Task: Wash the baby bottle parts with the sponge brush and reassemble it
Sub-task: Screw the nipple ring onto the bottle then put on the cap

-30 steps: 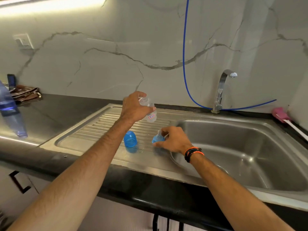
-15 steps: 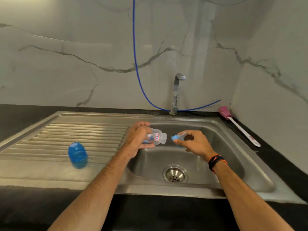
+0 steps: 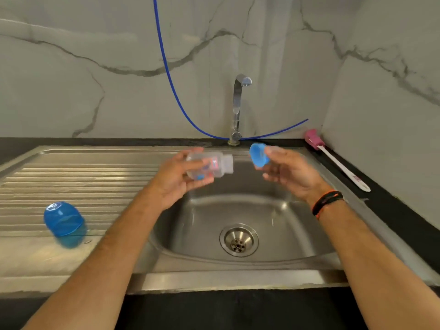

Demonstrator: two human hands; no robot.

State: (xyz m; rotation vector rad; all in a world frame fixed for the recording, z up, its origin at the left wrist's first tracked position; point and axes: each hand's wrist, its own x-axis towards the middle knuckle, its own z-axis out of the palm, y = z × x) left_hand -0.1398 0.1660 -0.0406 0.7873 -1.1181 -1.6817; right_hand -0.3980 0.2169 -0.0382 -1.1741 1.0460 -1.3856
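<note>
Home kitchen; steel sink (image 3: 273, 210) with drainboard; tap (image 3: 238, 108); marble backsplash (image 3: 71, 79)

Sink basin (image 3: 273, 225): centre, with drain (image 3: 238, 239) in its floor. Drainboard (image 3: 83, 182): left of basin. Cap (image 3: 63, 221): on drainboard, near left. Tap (image 3: 238, 108): far side of basin, against wall. Hose (image 3: 171, 82): behind tap, along wall. Sponge brush (image 3: 333, 156): on counter, right of basin, head at far end. Bottle (image 3: 209, 164): in left hand (image 3: 181, 177), above basin, lying sideways. Collar (image 3: 259, 154): in right hand (image 3: 288, 172), just right of bottle, apart from it.
</note>
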